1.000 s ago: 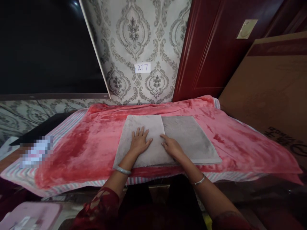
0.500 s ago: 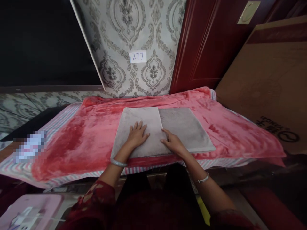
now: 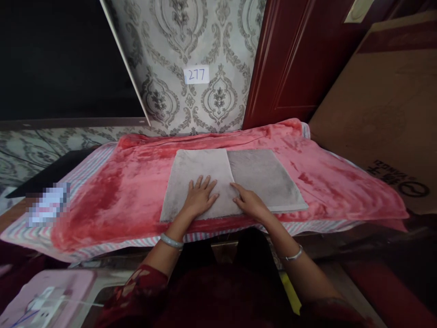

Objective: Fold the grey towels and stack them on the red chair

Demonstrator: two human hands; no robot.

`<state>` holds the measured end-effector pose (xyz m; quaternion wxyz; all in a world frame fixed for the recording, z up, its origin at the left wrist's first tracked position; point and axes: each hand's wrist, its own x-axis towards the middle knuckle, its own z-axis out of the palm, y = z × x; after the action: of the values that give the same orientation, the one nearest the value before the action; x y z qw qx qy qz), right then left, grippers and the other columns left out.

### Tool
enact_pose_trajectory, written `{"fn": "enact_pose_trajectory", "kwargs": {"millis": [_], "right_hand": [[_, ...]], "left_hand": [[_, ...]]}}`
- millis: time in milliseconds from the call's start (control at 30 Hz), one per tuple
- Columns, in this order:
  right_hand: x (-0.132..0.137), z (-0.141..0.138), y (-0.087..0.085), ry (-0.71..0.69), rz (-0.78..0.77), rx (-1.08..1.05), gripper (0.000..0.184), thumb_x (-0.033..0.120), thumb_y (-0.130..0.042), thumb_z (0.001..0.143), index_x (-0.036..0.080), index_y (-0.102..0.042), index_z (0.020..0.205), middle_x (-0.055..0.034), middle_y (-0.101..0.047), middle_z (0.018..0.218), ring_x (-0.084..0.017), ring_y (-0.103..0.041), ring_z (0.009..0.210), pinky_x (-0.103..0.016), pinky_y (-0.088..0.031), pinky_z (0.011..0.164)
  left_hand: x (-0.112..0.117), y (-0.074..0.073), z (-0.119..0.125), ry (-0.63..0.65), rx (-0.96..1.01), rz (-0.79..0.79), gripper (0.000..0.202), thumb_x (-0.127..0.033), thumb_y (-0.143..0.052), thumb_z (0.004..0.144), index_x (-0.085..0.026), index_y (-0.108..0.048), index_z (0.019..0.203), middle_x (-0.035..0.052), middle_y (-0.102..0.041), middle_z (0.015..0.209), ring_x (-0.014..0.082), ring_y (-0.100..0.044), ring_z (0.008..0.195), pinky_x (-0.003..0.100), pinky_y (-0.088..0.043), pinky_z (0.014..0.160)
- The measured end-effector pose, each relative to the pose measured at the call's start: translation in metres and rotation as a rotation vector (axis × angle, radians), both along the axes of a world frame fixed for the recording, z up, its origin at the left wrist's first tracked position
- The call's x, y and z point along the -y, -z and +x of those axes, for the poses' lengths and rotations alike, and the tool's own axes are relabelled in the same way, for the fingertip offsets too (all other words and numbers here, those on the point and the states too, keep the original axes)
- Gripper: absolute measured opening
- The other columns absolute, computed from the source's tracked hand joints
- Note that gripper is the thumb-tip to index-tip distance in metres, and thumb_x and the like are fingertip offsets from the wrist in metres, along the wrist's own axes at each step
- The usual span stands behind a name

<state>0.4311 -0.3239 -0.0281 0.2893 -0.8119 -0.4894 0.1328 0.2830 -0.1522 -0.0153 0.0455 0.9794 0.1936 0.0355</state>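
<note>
A grey towel (image 3: pixel 259 175) lies on a red fleece blanket (image 3: pixel 112 191), its left part folded over into a lighter panel. My left hand (image 3: pixel 200 197) rests flat on that lighter panel, fingers spread and holding nothing. My right hand (image 3: pixel 250 202) lies beside it near the fold's edge, fingers stretched out on the cloth with the index finger along the edge. Both wrists wear bangles.
The blanket covers a table with a striped cloth (image 3: pixel 85 175) under it. Patterned wallpaper with a "277" label (image 3: pixel 196 75) is behind, a dark red door (image 3: pixel 293 64) and a cardboard box (image 3: pixel 385 105) at right, a pink container (image 3: pixel 48 298) at lower left.
Both hands have slid a little toward me along the towel's folded panel. The camera view has shifted slightly.
</note>
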Motion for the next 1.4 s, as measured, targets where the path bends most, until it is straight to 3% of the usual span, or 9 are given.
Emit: {"fn": "enact_pose_trajectory", "kwargs": {"millis": [133, 300, 433, 567, 633, 833, 1000, 1133, 1400], "right_hand": [[0.006, -0.004, 0.000, -0.053, 0.040, -0.090, 0.071, 0.024, -0.060, 0.086, 0.019, -0.043, 0.154, -0.0079, -0.075, 0.115, -0.022, -0.068, 0.088, -0.037, -0.052, 0.088], [0.012, -0.015, 0.002, -0.037, -0.012, -0.020, 0.058, 0.022, -0.053, 0.088, 0.021, -0.054, 0.147, -0.0093, -0.068, 0.133, -0.024, -0.067, 0.110, -0.037, -0.050, 0.098], [0.009, -0.016, -0.024, 0.027, -0.163, 0.182, 0.051, 0.024, -0.050, 0.093, 0.021, -0.058, 0.143, -0.0118, -0.073, 0.122, -0.026, -0.067, 0.111, -0.036, -0.049, 0.096], [-0.021, -0.009, -0.044, 0.049, 0.058, 0.324, 0.052, 0.028, -0.040, 0.099, 0.016, -0.051, 0.149, -0.0157, -0.064, 0.137, -0.026, -0.057, 0.128, -0.039, -0.043, 0.107], [-0.042, -0.005, -0.037, -0.046, 0.119, 0.326, 0.057, 0.030, -0.037, 0.101, 0.015, -0.040, 0.156, -0.0146, -0.048, 0.155, -0.025, -0.042, 0.143, -0.042, -0.036, 0.116], [-0.070, 0.000, 0.003, -0.196, -0.147, 0.253, 0.060, 0.042, -0.033, 0.103, 0.019, -0.034, 0.159, -0.0106, -0.026, 0.167, -0.024, -0.020, 0.155, -0.051, -0.020, 0.123], [-0.092, 0.006, -0.020, -0.139, -0.140, 0.263, 0.055, 0.038, -0.030, 0.104, 0.015, -0.048, 0.151, -0.0141, -0.045, 0.157, -0.025, -0.038, 0.147, -0.046, -0.025, 0.121], [-0.132, 0.015, -0.039, -0.043, -0.059, 0.347, 0.056, 0.037, -0.036, 0.104, 0.021, -0.040, 0.157, -0.0104, -0.030, 0.166, -0.026, -0.024, 0.153, -0.045, -0.023, 0.122], [-0.153, 0.030, 0.001, -0.013, -0.170, 0.411, 0.060, 0.045, -0.036, 0.104, 0.026, -0.030, 0.161, -0.0093, -0.020, 0.169, -0.028, -0.015, 0.156, -0.051, -0.014, 0.123]], "left_hand": [[0.001, 0.002, 0.001, 0.003, 0.017, 0.009, 0.061, -0.055, -0.034, 0.102, -0.030, -0.035, 0.158, 0.0040, -0.026, 0.168, 0.0347, -0.017, 0.156, 0.065, -0.018, 0.122], [0.002, 0.001, 0.001, -0.006, 0.011, 0.001, 0.061, -0.055, -0.035, 0.102, -0.030, -0.035, 0.158, 0.0036, -0.026, 0.168, 0.0341, -0.016, 0.156, 0.065, -0.017, 0.123], [0.001, 0.001, 0.001, -0.014, -0.007, -0.003, 0.061, -0.054, -0.038, 0.101, -0.030, -0.035, 0.158, 0.0037, -0.024, 0.168, 0.0338, -0.015, 0.156, 0.064, -0.017, 0.123], [0.001, 0.002, 0.000, -0.015, 0.002, 0.002, 0.061, -0.053, -0.039, 0.101, -0.031, -0.035, 0.158, 0.0036, -0.025, 0.168, 0.0343, -0.015, 0.156, 0.065, -0.016, 0.123], [0.001, 0.002, -0.001, -0.011, 0.016, 0.004, 0.060, -0.052, -0.039, 0.102, -0.030, -0.036, 0.157, 0.0042, -0.026, 0.167, 0.0346, -0.016, 0.156, 0.066, -0.017, 0.122], [0.002, 0.002, -0.005, -0.002, 0.043, -0.017, 0.059, -0.045, -0.041, 0.101, -0.028, -0.037, 0.157, 0.0043, -0.031, 0.165, 0.0329, -0.019, 0.155, 0.064, -0.017, 0.124], [0.004, 0.001, -0.004, -0.051, 0.039, -0.046, 0.068, -0.045, -0.043, 0.100, -0.013, -0.030, 0.159, 0.0139, -0.023, 0.167, 0.0300, -0.016, 0.156, 0.059, -0.013, 0.126], [0.006, 0.000, -0.004, -0.068, 0.037, -0.057, 0.069, -0.046, -0.043, 0.099, -0.009, -0.033, 0.157, 0.0188, -0.021, 0.166, 0.0306, -0.015, 0.156, 0.059, -0.012, 0.126], [0.004, 0.004, -0.009, -0.046, 0.055, -0.120, 0.069, -0.049, -0.042, 0.099, -0.013, -0.036, 0.157, 0.0176, -0.024, 0.166, 0.0310, -0.015, 0.156, 0.060, -0.010, 0.126]]}}
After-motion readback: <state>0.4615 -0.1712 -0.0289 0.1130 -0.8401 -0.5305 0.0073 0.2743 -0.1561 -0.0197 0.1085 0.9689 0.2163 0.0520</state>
